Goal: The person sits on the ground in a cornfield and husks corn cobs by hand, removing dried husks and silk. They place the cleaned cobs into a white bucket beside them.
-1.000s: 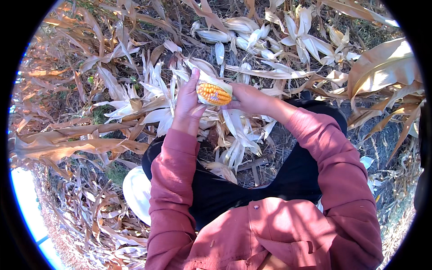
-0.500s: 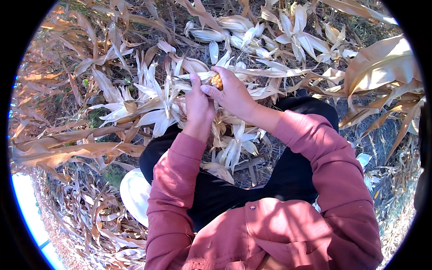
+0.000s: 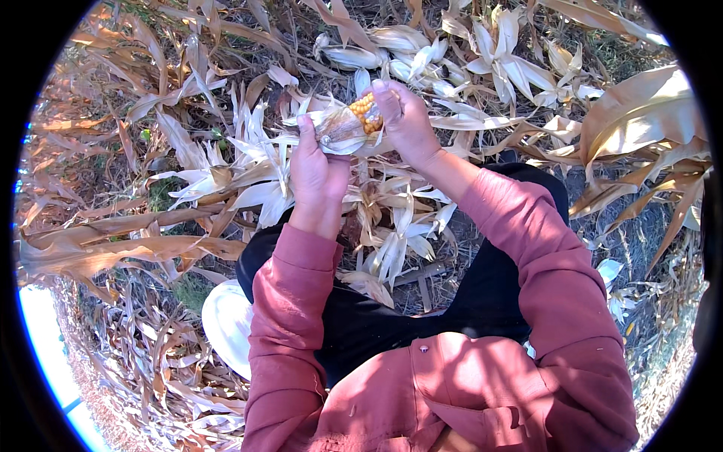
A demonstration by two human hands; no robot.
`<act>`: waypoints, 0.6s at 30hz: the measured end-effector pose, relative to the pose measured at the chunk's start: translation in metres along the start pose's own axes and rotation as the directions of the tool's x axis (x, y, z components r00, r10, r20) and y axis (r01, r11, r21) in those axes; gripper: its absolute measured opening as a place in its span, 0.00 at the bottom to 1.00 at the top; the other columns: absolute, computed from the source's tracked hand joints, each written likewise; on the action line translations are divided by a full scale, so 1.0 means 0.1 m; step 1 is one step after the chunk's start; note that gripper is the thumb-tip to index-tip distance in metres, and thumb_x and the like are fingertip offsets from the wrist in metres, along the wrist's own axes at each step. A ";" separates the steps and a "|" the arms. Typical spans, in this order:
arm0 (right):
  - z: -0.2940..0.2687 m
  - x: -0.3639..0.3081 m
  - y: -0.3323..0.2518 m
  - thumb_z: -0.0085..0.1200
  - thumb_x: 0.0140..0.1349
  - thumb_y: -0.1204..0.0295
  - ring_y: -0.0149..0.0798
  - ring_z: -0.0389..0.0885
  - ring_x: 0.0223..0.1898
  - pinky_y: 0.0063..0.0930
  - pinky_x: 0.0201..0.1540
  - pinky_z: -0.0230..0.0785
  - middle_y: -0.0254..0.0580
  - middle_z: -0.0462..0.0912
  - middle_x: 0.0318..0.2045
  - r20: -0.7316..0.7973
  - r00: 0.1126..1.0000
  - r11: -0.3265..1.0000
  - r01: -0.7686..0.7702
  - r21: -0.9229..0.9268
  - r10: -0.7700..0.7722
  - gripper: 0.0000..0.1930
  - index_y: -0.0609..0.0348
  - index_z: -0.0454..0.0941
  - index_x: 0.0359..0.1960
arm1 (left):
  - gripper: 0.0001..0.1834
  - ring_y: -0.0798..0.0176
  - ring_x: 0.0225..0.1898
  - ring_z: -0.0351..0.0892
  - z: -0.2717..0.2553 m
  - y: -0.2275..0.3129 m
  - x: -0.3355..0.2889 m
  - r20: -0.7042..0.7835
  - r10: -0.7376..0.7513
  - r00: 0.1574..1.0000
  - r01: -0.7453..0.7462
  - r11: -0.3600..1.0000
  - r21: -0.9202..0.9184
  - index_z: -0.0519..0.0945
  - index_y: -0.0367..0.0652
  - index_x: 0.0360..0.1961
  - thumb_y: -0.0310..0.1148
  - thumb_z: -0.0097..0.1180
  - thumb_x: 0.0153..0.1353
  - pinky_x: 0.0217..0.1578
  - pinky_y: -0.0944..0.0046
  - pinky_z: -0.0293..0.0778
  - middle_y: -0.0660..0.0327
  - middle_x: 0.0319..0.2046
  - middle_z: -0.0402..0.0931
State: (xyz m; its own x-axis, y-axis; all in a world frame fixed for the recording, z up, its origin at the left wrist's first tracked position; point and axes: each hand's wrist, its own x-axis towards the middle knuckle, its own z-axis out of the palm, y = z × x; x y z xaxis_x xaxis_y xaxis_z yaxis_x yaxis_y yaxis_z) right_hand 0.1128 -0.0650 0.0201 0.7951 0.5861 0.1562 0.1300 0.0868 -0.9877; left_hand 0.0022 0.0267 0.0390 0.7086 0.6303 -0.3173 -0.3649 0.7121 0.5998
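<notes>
An ear of corn point(image 3: 367, 113) lies between my two hands, its yellow kernels bare along the right part. Pale dry husk point(image 3: 340, 134) still wraps its left end, where the round stalk end shows. My right hand point(image 3: 410, 126) grips the bare end, thumb on top. My left hand point(image 3: 322, 172) holds the husked end from below; its thumb stands up at the left side, and its fingers are mostly hidden behind the husk.
Peeled-open husks point(image 3: 263, 192) spread on the ground just left of my hands, with more husks point(image 3: 392, 245) between my knees. Several husked ears point(image 3: 350, 56) lie beyond. Dry corn leaves point(image 3: 640, 113) rise at the right. A white rounded object point(image 3: 226, 324) sits by my left leg.
The ear has tilted and turned, so more kernels and the husked stalk end now show. My right hand has moved up and right, and the hands are farther apart.
</notes>
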 end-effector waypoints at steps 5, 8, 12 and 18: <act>-0.16 0.25 0.05 0.41 0.65 0.52 0.37 0.81 0.28 0.33 0.28 0.77 0.42 0.78 0.28 -0.061 0.843 0.758 -0.446 0.476 0.535 0.23 0.66 0.70 0.36 | 0.28 0.51 0.52 0.71 0.03 0.24 -0.16 0.173 -0.058 0.983 0.071 0.995 -0.073 0.69 0.32 0.50 0.50 0.38 0.67 0.56 0.50 0.64 0.49 0.49 0.72; -0.14 0.25 0.01 0.41 0.65 0.54 0.40 0.81 0.27 0.37 0.25 0.78 0.47 0.77 0.31 -0.058 0.841 0.766 -0.458 0.452 0.538 0.23 0.67 0.69 0.38 | 0.28 0.50 0.53 0.71 -0.16 0.28 -0.12 0.372 -0.105 0.922 0.180 0.968 -0.173 0.69 0.30 0.50 0.50 0.38 0.67 0.57 0.49 0.63 0.48 0.51 0.71; -0.36 0.40 0.08 0.41 0.64 0.50 0.44 0.80 0.27 0.37 0.30 0.73 0.50 0.78 0.24 -0.235 0.957 0.983 -0.183 -0.025 0.172 0.26 0.69 0.71 0.33 | 0.24 0.56 0.47 0.71 -0.22 0.41 0.05 0.072 -0.063 0.995 0.055 0.992 0.111 0.70 0.34 0.49 0.46 0.46 0.65 0.49 0.56 0.67 0.55 0.46 0.73; -0.50 0.34 -0.44 0.42 0.63 0.47 0.52 0.79 0.26 0.38 0.29 0.69 0.50 0.78 0.22 -0.091 0.939 0.741 0.199 -0.641 -0.330 0.26 0.62 0.73 0.31 | 0.39 0.51 0.57 0.62 -0.36 0.44 0.12 -0.194 0.410 0.891 -0.125 0.633 0.764 0.62 0.33 0.58 0.49 0.61 0.54 0.57 0.56 0.59 0.46 0.56 0.61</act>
State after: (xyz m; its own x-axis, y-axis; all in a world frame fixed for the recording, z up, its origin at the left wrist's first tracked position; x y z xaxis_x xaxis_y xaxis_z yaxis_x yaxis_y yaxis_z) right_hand 0.1637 -0.0893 0.0696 0.7577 0.4490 0.4737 0.6343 -0.3359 -0.6963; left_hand -0.0274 0.0774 0.0350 0.3642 0.9139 -0.1795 0.1418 0.1360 0.9805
